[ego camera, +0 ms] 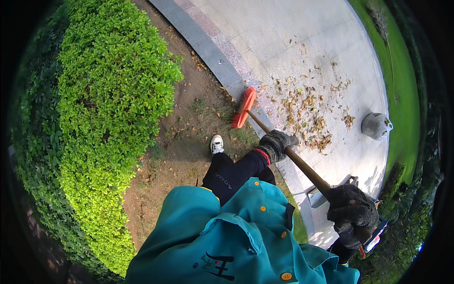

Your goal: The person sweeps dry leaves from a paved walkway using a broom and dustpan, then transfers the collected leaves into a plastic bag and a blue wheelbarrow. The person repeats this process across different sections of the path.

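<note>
Both my gloved hands grip the wooden handle (pixel 308 171) of a push broom. My left hand (pixel 276 145), in a dark grey knitted glove with a red cuff edge, is closed around the lower part. Higher up, near the top end, my right hand (pixel 353 214) is wrapped over the handle in a similar dark glove. The orange-red broom head (pixel 246 106) is at the border of the soil and the grey stone kerb, its red bristles facing the hedge. Dry fallen leaves (pixel 308 117) lie scattered and loosely heaped on the paving right of it.
A leafy green hedge (pixel 113 78) borders the bare soil (pixel 191 85) on the left. On the pale paving (pixel 301 21) stands a greyish plastic bag (pixel 376 126). Behind my right hand, a grey metal object (pixel 316 198) is partly hidden. Lawn (pixel 404 81) lies beyond the paving.
</note>
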A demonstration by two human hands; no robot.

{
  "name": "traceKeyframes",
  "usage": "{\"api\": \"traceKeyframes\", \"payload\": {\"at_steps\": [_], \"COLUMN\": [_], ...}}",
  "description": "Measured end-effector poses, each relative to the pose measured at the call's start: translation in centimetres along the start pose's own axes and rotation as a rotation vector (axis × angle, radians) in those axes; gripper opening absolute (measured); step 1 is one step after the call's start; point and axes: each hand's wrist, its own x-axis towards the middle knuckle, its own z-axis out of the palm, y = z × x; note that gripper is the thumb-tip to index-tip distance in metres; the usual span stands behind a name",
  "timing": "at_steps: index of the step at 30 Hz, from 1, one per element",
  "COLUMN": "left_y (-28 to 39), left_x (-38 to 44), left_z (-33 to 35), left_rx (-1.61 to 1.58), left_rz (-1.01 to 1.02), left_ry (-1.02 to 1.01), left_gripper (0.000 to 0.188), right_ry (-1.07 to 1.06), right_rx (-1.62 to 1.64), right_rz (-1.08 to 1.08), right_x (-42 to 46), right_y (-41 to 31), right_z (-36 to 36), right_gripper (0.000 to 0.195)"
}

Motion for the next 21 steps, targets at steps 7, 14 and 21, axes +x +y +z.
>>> {"api": "traceKeyframes", "payload": {"at_steps": [7, 14, 21], "left_y": [-0.7, -7.6, 5.9], "left_x": [-3.7, -0.6, 4.3], "left_z": [0.6, 3.5, 5.0], "left_rx": [0.061, 0.174, -0.053], "left_rz": [-0.148, -0.181, 0.125], "left_ry": [0.246, -0.170, -0.082], "left_gripper": [0.037, 0.045, 0.044], "right_ry": [0.130, 0.170, 0.289], "right_rx": [0.398, 0.264, 0.091], "right_rz": [-0.157, 0.310, -0.105], "right_x": [0.0, -4.6, -5.7], "right_y": [1.0, 6.9, 1.5], "right_z": [-1.5, 1.2, -4.1], "right_gripper": [0.034, 0.023, 0.037]}}
